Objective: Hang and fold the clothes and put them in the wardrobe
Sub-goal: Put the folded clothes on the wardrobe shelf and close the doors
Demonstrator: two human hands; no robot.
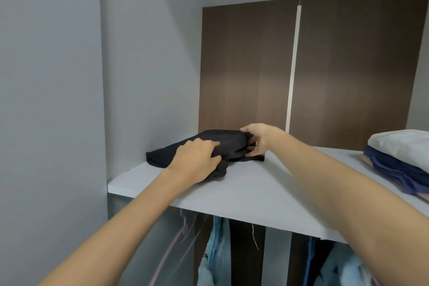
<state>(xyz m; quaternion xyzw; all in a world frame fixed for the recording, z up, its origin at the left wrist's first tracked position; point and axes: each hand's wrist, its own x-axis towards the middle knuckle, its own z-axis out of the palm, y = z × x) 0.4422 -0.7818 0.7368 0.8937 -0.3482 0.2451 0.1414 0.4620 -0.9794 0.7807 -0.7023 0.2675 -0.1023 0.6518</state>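
A folded black garment (227, 140) lies on the white wardrobe shelf (253, 190), near its left back corner. My left hand (197, 160) grips the garment's near edge, fingers curled over the cloth. My right hand (258, 138) holds the garment's right end, thumb on top and fingers beneath. Both arms reach up over the shelf's front edge.
A stack of folded clothes (399, 158), pale on top and dark blue below, sits at the shelf's right end. Under the shelf hang light blue denim pieces (217, 253) and pink hangers (176, 244). A grey side wall (148, 76) stands left, a brown back panel (246, 65) behind.
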